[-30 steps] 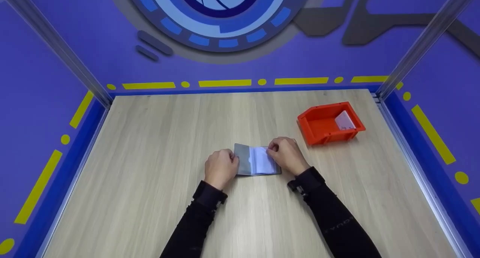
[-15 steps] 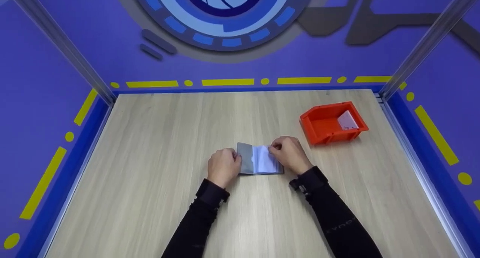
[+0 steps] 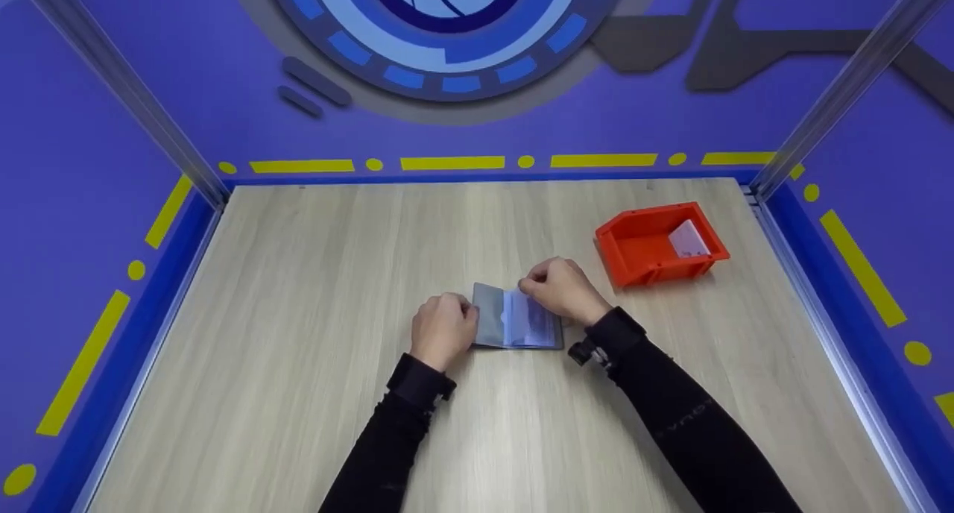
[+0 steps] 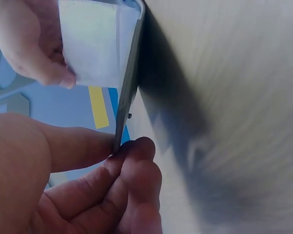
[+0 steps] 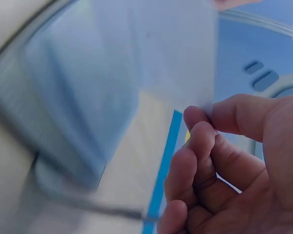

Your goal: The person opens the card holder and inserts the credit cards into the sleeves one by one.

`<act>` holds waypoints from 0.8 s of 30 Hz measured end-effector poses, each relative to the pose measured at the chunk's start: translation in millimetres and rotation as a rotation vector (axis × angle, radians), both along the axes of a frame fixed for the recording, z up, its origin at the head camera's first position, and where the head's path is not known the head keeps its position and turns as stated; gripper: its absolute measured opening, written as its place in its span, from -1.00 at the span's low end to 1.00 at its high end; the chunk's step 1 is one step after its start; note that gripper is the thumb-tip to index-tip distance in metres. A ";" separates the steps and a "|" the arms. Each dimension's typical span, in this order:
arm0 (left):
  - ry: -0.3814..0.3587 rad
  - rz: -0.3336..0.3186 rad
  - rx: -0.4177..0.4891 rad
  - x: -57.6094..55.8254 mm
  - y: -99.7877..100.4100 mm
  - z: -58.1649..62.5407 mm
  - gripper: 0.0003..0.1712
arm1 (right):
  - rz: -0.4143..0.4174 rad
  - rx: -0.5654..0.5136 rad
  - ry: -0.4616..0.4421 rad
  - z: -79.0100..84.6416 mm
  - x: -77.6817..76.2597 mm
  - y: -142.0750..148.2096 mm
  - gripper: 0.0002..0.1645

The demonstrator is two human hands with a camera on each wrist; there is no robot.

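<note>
"While the open grey rectangular booklet (image 3: 489, 315) rests on the pale wood-grain desk (image 3: 283, 334), what's held?"

"Left hand (image 3: 441, 330) pinches its nine-o'clock edge; right hand (image 3: 563, 289) pinches a translucent plastic page (image 5: 176, 48) near twelve. A red plastic bin (image 3: 633, 252) sits at two."

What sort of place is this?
Likely a purpose-built indoor work booth, going by the pale wood-grain tabletop, the printed blue-purple wall panels around its back and sides, and the silver metal corner posts.
</note>
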State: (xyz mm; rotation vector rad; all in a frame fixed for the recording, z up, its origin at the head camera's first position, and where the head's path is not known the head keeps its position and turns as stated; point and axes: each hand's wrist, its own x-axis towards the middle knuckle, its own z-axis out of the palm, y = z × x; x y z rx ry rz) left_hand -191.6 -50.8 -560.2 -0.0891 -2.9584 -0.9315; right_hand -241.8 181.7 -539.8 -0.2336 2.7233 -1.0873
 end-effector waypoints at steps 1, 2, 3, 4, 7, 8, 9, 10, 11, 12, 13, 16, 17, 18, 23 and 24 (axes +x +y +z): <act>-0.005 0.000 0.003 -0.2 0.7 0.5 -0.74 | 0.011 -0.011 -0.019 1.2 -1.4 -1.0 -0.62; -0.010 -0.001 0.006 -0.3 1.5 1.0 -0.75 | 0.021 -0.023 -0.035 1.9 -2.6 -2.1 -0.60; -0.016 -0.001 0.010 -0.4 2.3 1.3 -0.75 | 0.029 -0.031 -0.045 2.2 -3.7 -3.1 -0.59; -0.020 0.000 0.011 -0.4 2.0 1.9 -0.76 | 0.035 -0.037 -0.052 2.5 -5.2 -5.6 -0.58; -0.028 -0.001 0.014 -0.5 1.4 2.9 -0.76 | 0.037 -0.051 -0.063 1.9 -8.4 -12.6 -0.58; -0.028 -0.001 0.015 -0.5 1.3 2.9 -0.76 | 0.034 -0.054 -0.066 1.4 -9.1 -15.0 -0.58; -0.029 -0.002 0.018 -0.3 1.1 2.8 -0.77 | 0.032 -0.055 -0.069 0.9 -9.7 -17.3 -0.57; -0.028 -0.005 0.021 -0.4 1.1 3.0 -0.77 | 0.032 -0.056 -0.072 0.5 -10.5 -19.5 -0.57; -0.028 -0.006 0.025 -0.4 1.0 3.2 -0.77 | 0.032 -0.059 -0.075 0.1 -11.3 -21.8 -0.56; -0.027 -0.008 0.031 -0.6 1.0 3.3 -0.77 | 0.032 -0.062 -0.078 -0.1 -12.0 -24.1 -0.54; -0.025 -0.010 0.033 -0.4 0.9 3.0 -0.77 | 0.030 -0.064 -0.083 -1.0 -12.5 -26.6 -0.53; -0.024 -0.013 0.036 -0.1 0.9 2.6 -0.75 | 0.031 -0.055 -0.092 -3.7 -13.9 -34.7 -0.52; -0.024 -0.014 0.036 -0.1 1.0 2.8 -0.75 | 0.030 -0.052 -0.094 -5.1 -14.2 -37.3 -0.51; -0.025 -0.016 0.037 0.0 1.2 3.1 -0.75 | 0.028 -0.046 -0.098 -6.5 -14.7 -39.8 -0.50; -0.031 -0.029 0.051 1.3 2.2 6.8 -0.73 | 0.036 -0.018 -0.083 -10.9 -15.7 -49.4 -0.56; -0.028 -0.032 0.056 1.4 2.3 7.4 -0.73 | 0.037 -0.011 -0.076 -10.5 -15.8 -50.7 -0.58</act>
